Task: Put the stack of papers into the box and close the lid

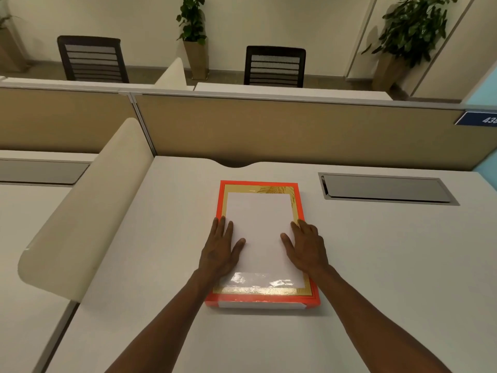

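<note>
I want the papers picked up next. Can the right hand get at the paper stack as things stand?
Probably yes: the right hand already lies flat on the paper stack atop the orange box, nothing between them.

A flat white desk (pixel 376 251) spreads out on every side of the hands. Beyond the right hand, further back, a grey rectangular metal cable hatch (pixel 387 188) sits flush in its surface. To the left of the left hand a rounded cream side divider (pixel 80 211) stands upright along the desk's edge. Far ahead of both hands runs a tan fabric partition panel (pixel 295 130), with a blue number plate (pixel 478 118) at its right end. Behind it stand two dark slatted office chairs (pixel 92 59) (pixel 274 66) and green leafy potted plants (pixel 192 20) (pixel 411 25) against a pale wall.
</note>
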